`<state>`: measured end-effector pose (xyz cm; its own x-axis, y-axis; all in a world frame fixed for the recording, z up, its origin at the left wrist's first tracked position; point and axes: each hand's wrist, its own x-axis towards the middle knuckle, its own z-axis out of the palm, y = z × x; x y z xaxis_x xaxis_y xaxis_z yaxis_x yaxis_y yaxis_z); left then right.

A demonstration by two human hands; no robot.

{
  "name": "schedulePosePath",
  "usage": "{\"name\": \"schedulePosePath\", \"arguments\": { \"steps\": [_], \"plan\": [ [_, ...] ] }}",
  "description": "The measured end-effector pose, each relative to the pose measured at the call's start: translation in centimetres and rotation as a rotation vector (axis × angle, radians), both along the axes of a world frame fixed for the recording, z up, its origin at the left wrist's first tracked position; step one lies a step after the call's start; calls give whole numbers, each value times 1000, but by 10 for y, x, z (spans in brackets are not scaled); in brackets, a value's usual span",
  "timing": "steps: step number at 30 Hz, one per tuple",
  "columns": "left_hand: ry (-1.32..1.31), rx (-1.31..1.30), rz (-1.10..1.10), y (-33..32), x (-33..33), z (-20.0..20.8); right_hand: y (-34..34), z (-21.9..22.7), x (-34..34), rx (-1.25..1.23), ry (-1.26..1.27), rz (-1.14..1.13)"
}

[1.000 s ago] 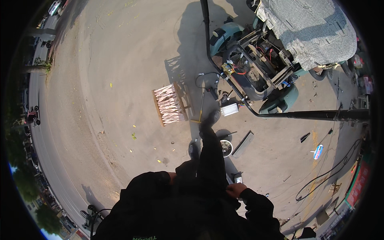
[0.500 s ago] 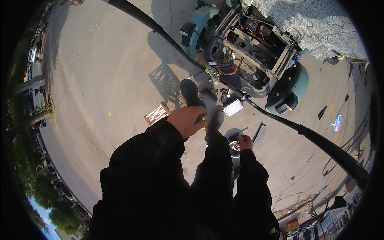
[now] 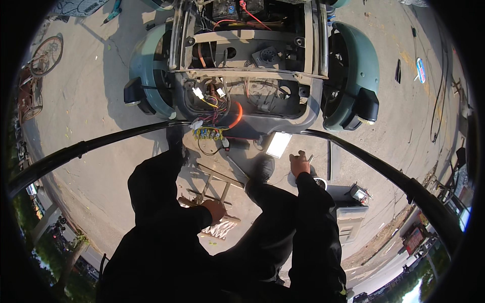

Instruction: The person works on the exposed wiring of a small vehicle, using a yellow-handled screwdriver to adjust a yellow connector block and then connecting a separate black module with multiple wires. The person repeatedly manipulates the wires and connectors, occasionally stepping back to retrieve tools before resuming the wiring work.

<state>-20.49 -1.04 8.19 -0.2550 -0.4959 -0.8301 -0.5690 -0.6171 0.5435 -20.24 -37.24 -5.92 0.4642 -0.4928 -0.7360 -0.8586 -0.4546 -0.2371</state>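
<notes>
A small wooden folding stool with a woven seat (image 3: 218,231) stands by my left leg. My left hand (image 3: 215,211) is closed round one of its wooden bars; most of the fingers are hidden. Ahead on the right, my right hand (image 3: 299,163) hangs above the ground with fingers partly bent and apart, and I see nothing in it. Just beyond it lies a flat silver-white metal box (image 3: 278,145). A white-rimmed round container (image 3: 320,183) sits beside my right forearm, partly covered by the sleeve.
A stripped vehicle frame (image 3: 242,76) with loose wires and an orange cable (image 3: 236,115) stands ahead, between green fenders (image 3: 366,76). A yellow terminal block (image 3: 207,134) hangs at its edge. Long black bars (image 3: 101,144) curve out on both sides. A grey bin (image 3: 348,222) and lamp (image 3: 359,194) lie right.
My view has turned and moved closer to the vehicle frame. My left hand has come down onto the stool. My right hand has moved off the round container toward the metal box.
</notes>
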Motion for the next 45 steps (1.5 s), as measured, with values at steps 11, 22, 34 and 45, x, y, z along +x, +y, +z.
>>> {"name": "schedulePosePath", "arguments": {
  "steps": [11, 22, 34, 45],
  "plan": [
    [-521, -560, 81, -20, 62, -104, 50, -198, 31, -205, 62, 12],
    [-628, -591, 499, -44, 88, -85, 192, -9, -33, -9, 3, -609],
    [81, -696, 1067, 62, 61, -10, 314, 185, -91, 58, -496, 282],
    [-17, -1056, 1035, 94, 29, 36, 283, 260, -88, 450, -1367, -294]
  ]
}}
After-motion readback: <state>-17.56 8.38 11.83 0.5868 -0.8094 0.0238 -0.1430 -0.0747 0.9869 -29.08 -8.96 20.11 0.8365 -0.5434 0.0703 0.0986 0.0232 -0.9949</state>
